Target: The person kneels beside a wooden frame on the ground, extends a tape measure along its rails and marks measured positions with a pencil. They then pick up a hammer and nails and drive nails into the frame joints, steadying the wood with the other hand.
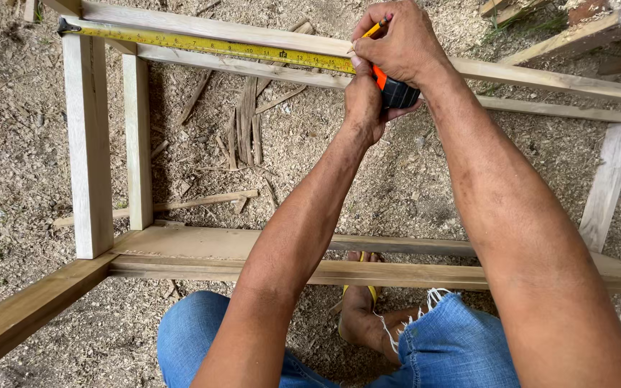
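Your left hand (363, 100) clamps the stiff tape measure (210, 45) case on the rigid wooden rail (267, 36); right hand (400, 39) fingers pinch a light pencil (375, 29)

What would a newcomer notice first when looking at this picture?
First, the yellow tape measure stretched along the top rail of a pale wooden frame, hooked at the frame's far left corner. At the top centre, the left hand grips the orange and black tape case, while the right hand holds a pencil at the tape. Sawdust and wood scraps cover the ground below.
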